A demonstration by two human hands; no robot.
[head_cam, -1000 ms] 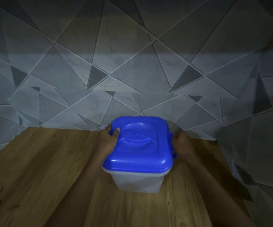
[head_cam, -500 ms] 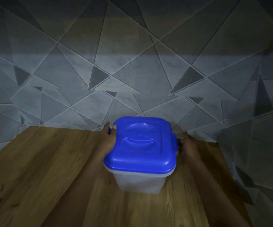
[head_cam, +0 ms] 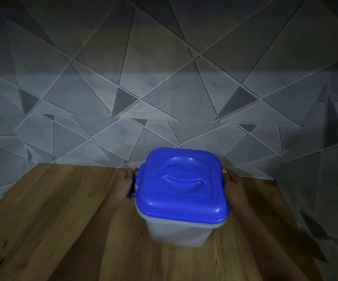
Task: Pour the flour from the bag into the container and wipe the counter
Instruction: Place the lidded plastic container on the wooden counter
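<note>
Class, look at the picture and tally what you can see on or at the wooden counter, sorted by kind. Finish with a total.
Containers: 1
Blue lids: 1
Hands (left hand, right hand): 2
Flour bags: 0 in view
Total: 4

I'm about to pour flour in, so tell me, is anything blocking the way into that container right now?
Yes. The blue lid sits closed on top of the translucent container, covering its opening. The left hand and right hand are at its two sides on the wooden counter. No flour bag is in view.
</note>
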